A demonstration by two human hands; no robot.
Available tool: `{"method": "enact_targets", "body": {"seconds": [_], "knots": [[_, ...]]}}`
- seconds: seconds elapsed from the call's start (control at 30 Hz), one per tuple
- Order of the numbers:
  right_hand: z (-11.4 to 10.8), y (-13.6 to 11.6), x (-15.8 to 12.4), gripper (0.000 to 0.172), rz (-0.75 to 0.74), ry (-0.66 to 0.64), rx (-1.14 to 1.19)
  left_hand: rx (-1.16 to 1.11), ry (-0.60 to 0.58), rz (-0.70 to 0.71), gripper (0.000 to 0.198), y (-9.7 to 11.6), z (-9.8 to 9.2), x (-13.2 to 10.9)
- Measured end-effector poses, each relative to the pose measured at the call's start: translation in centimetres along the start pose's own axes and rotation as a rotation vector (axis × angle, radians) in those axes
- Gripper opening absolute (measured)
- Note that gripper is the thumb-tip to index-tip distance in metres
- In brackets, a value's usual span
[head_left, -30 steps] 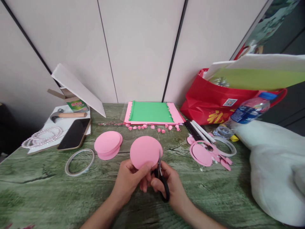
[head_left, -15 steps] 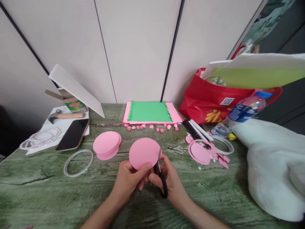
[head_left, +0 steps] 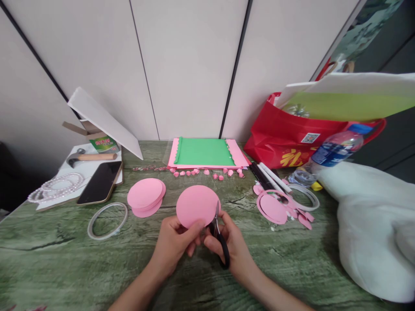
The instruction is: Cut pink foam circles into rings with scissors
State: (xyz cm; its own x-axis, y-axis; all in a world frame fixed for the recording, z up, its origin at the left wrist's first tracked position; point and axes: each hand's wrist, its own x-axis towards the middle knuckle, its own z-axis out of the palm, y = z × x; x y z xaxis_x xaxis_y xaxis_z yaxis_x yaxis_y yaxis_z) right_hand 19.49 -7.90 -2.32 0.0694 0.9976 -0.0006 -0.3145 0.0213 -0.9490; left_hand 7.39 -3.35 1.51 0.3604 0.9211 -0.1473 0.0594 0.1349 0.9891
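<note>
My left hand (head_left: 173,244) pinches the lower edge of a pink paper circle (head_left: 196,205) held just above the green table. My right hand (head_left: 231,246) grips black-handled scissors (head_left: 219,239), whose blades meet the circle's right edge. A stack of pink circles (head_left: 145,196) lies to the left of the hands.
A tape ring (head_left: 107,220), phone (head_left: 100,183), beads (head_left: 55,186) and hammer (head_left: 89,157) lie at the left. Green and pink sheets (head_left: 204,152) sit at the back. Pink offcuts (head_left: 275,208), pens (head_left: 270,176), a red bag (head_left: 292,138), bottle (head_left: 333,151) and white cloth (head_left: 376,224) fill the right.
The hands, circle and scissors stay almost in place; the scissors have shifted slightly along the circle's right edge.
</note>
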Motion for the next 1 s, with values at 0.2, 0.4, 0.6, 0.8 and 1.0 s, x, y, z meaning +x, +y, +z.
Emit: {"method": "enact_targets", "body": {"seconds": [0.2, 0.4, 0.6, 0.8, 1.0], "knots": [[-0.02, 0.12, 0.05, 0.055, 0.027, 0.023, -0.004, 0.028, 0.004, 0.004, 0.035, -0.13, -0.21, 0.08], [-0.1, 0.44, 0.05, 0.055, 0.012, 0.049, -0.045, 0.026, -0.003, 0.011, 0.035, -0.1, -0.26, 0.12], [-0.07, 0.34, 0.02, 0.056, 0.025, 0.05, -0.056, 0.022, 0.01, 0.005, 0.034, 0.05, -0.33, 0.06], [0.16, 0.12, -0.08, 0.055, 0.037, 0.044, -0.07, -0.086, -0.027, -0.007, 0.034, 0.05, -0.2, 0.08], [0.37, 0.7, -0.32, 0.056, 0.044, 0.018, -0.018, -0.025, 0.018, -0.007, 0.039, 0.11, -0.14, -0.01]]}}
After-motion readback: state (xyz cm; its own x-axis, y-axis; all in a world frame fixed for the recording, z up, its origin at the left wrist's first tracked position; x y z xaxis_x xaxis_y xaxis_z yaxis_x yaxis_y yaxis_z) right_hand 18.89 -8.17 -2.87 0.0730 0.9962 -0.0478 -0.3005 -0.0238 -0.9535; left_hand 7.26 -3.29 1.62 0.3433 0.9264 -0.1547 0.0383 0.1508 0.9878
